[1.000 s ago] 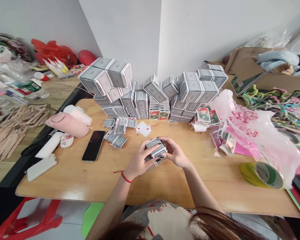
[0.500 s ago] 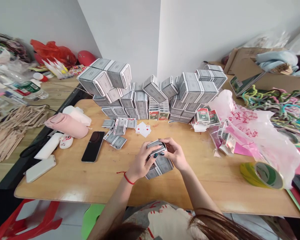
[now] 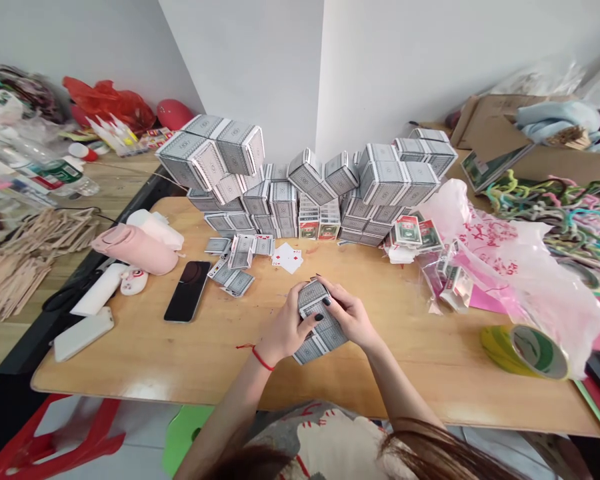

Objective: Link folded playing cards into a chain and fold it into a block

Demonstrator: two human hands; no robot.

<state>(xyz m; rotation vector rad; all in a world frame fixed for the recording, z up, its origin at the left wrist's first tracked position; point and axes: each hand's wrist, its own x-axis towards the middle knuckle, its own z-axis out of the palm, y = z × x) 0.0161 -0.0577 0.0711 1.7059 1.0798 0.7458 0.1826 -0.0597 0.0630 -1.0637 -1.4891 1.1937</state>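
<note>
A block of folded playing cards (image 3: pixel 324 339) with grey patterned backs is between my hands near the front of the table. My left hand (image 3: pixel 286 327) wraps its left side, thumb lying on the upper face. From the right, my right hand (image 3: pixel 351 313) grips the block, its thumb pressing near the top and its fingers behind. The far side of the block is hidden. Beyond it lie two loose diamond cards (image 3: pixel 287 258), face up. Left of those is a scattered pile of cards (image 3: pixel 236 280), some folded.
Stacked card blocks (image 3: pixel 283 207) form a wall at the back. A black phone (image 3: pixel 187 291) and a pink roll (image 3: pixel 136 249) lie left. To the right are card boxes (image 3: pixel 407 231), a crumpled plastic bag (image 3: pixel 510 247) and a yellow tape roll (image 3: pixel 525 351). The wooden table's front edge is near me.
My fingers have shifted from the block's top to its sides. Both thumbs now press on its upper face, and the block is slightly turned.
</note>
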